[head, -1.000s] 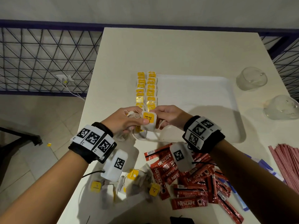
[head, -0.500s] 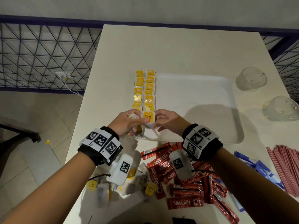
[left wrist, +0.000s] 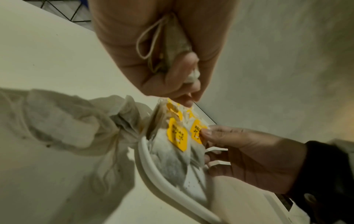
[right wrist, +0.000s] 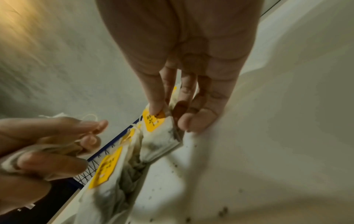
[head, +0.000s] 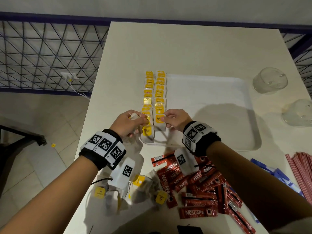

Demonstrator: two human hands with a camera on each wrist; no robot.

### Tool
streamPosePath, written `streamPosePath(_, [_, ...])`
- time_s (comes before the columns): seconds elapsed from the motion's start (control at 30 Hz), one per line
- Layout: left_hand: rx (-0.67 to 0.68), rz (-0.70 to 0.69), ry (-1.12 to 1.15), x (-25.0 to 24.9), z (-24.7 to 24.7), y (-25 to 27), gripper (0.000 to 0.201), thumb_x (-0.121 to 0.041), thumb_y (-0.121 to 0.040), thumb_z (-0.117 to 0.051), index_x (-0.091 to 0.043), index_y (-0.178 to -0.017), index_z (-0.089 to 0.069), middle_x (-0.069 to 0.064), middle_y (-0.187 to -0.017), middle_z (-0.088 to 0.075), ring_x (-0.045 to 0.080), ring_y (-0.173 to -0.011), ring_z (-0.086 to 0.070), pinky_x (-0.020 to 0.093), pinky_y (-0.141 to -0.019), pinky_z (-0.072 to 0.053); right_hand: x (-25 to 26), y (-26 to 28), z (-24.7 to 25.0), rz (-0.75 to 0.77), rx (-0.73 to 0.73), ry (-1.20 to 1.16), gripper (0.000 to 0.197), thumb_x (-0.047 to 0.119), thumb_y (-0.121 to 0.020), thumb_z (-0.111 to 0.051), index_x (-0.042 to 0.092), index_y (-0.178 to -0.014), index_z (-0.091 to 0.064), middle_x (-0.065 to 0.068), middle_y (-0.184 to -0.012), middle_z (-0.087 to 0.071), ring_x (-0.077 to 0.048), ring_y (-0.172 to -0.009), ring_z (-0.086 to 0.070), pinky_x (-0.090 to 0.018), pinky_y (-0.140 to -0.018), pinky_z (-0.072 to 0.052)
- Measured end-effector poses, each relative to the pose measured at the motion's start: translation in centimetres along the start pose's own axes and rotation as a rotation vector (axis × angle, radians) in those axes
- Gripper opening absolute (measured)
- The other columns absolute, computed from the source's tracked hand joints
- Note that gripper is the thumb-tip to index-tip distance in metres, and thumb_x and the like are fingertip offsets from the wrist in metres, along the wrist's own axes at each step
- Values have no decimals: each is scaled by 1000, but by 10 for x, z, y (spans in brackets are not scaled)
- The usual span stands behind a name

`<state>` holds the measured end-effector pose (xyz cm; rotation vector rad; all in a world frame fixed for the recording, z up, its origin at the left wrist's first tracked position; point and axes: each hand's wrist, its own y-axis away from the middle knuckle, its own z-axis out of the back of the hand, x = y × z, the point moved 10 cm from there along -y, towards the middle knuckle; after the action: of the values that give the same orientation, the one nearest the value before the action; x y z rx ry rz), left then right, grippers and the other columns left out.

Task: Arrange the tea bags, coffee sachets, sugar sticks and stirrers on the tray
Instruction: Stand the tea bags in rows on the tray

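Note:
Two columns of tea bags with yellow tags (head: 154, 92) run along the left side of the white tray (head: 249, 115). My right hand (head: 166, 119) pinches one tea bag (head: 159, 119) at the near end of the right column, thumb on its tag (right wrist: 153, 121). My left hand (head: 143, 119) grips a bunch of tea bags and strings (left wrist: 176, 45) just above the left column. One more bag (head: 147, 133) lies at that column's near end, against the tray rim (left wrist: 162, 181).
Loose tea bags (head: 143, 184) and red coffee sachets (head: 199, 183) are piled near me. Blue sugar sticks (head: 276, 174) and red stirrers (head: 302, 168) lie at the right. Two upturned glasses (head: 270, 81) stand right of the tray. The table's left edge drops to the floor.
Both hands held one tagged tea bag together over the tray's near edge. They have moved forward and apart; the right hand alone now holds that bag in the right column.

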<state>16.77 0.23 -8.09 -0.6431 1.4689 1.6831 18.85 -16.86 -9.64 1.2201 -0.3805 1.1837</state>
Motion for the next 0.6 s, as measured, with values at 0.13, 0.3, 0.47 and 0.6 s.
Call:
streamPosePath(0.13, [32, 1, 25, -3, 0, -1, 9, -6, -87, -59, -14, -83, -59, -4, -54, -60, 6, -35, -45, 12, -30, -27, -2, -8, 2, -24, -51, -17, 8, 24, -83, -67, 19, -87, -62, 3, -58, -56, -18, -63, -56, -41, -86, -53])
streamPosePath(0.3, [121, 19, 75, -4, -8, 3, 6, -6, -88, -58, -10, -85, -56, 0, -52, -59, 8, -36, -45, 12, -30, -26, -1, -12, 3, 5, -92, 16, 19, 25, -82, -67, 28, -71, -52, 5, -63, -55, -24, -80, -58, -43, -91, -49])
streamPosePath(0.47, [283, 81, 234, -5, -20, 8, 8, -5, -87, -57, -8, -93, -55, 4, -65, -63, 14, -45, -52, 16, -36, -31, -2, -9, 5, -3, -136, 17, 18, 28, -83, -66, 16, -84, -53, 6, -67, -51, -21, -82, -55, -32, -81, -46])
streamPosePath(0.6, [413, 94, 277, -13, -32, 21, 29, 0, -78, -58, -8, -106, -56, 5, -75, -69, 13, -52, -62, 15, -39, -42, 4, -3, 11, 15, -218, -20, 26, 33, -81, -67, 25, -76, -44, 7, -73, -44, -18, -81, -49, -33, -79, -44])
